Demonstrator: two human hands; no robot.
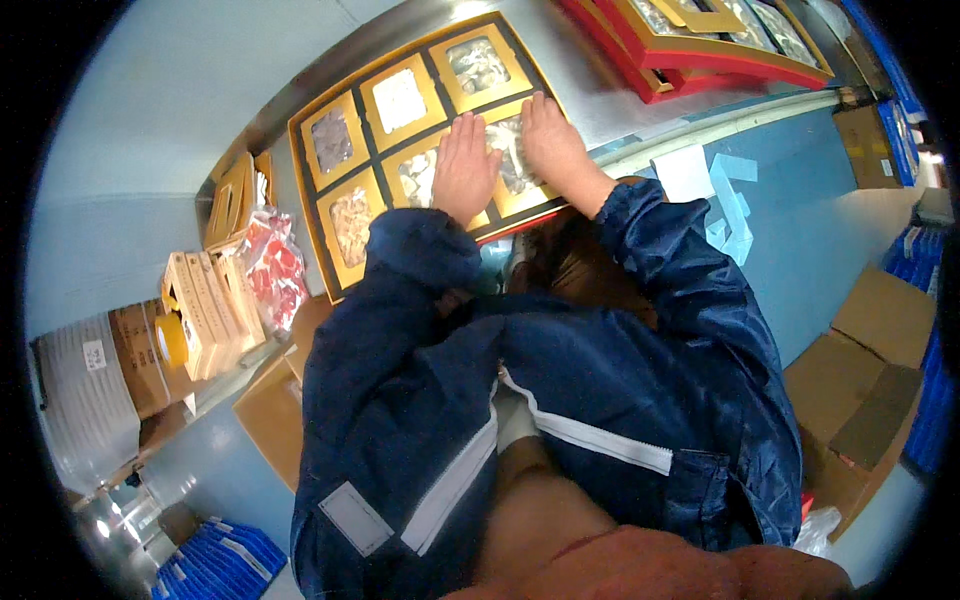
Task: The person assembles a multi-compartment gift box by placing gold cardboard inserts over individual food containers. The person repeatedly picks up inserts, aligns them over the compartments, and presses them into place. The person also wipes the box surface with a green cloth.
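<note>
Left grip [468, 168], right grip [552, 145], both palm-down, six gold boxes [350, 228], one tray [375, 161]

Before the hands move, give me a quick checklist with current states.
1. Six small boxes in the big box, two rows of three: ok.
2. Left hand laid flat over the lower-middle box: ok.
3. Right hand over the right part of the lower-right box: ok.
4. Small boxes pressed fully down: cannot tell from this angle.
5. Big box covered: not ok, open on top.
6. Red boxes apart from the big box: ok, bare metal between.
</note>
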